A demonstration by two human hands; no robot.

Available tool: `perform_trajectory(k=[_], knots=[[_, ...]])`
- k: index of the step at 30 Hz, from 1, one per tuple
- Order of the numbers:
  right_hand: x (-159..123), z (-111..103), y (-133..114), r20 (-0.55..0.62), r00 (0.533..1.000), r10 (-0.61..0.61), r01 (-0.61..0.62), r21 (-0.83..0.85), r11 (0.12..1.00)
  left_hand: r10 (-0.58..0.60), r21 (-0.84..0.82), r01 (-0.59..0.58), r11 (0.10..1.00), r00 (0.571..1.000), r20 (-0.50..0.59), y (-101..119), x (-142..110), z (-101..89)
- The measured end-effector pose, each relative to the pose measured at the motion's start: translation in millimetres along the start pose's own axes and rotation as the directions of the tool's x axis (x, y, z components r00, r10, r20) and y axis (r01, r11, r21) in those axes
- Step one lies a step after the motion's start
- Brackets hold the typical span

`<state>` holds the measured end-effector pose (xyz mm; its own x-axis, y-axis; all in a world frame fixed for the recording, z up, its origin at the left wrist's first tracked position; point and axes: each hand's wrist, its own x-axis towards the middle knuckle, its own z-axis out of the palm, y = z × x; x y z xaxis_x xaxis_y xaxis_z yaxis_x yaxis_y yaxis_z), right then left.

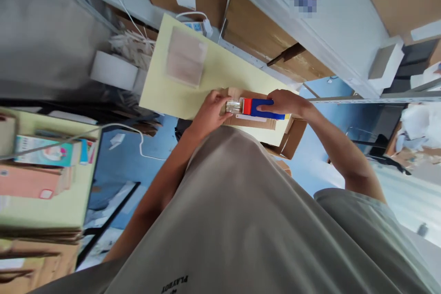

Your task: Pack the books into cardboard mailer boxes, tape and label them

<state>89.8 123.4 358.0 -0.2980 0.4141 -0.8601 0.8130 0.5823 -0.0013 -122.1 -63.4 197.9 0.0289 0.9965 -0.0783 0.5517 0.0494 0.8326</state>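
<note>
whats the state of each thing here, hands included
left hand: fingers around clear item
right hand: gripping blue-and-red item
blue-and-red item: held, red end toward left hand
clear item: at that red end
cardboard: beneath blue-and-red item
packet: lying flat on table

A turquoise printed pack (44, 150) and pink packs (25, 179) are laid on a pale yellow side table (70, 211), near stacked cardboard (37, 257). 1 white box (386, 65) is set at the shelf's (339, 23) edge.
</note>
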Motion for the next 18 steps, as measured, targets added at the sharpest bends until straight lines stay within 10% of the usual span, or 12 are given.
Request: perform_trajectory(k=[6, 18], knots=[[-1, 4, -2, -0.015, 0.999, -0.032, 0.033, 0.047, 0.998, 0.109, 0.307, -0.169, 0.937, 0.973, 0.203, 34, 17, 17.0], [-22, 28, 27, -0.072, 0.997, -0.041, 0.055, 0.207, 0.977, 0.047, 0.455, -0.213, 0.865, 0.936, 0.349, 30, 30, 20.8]])
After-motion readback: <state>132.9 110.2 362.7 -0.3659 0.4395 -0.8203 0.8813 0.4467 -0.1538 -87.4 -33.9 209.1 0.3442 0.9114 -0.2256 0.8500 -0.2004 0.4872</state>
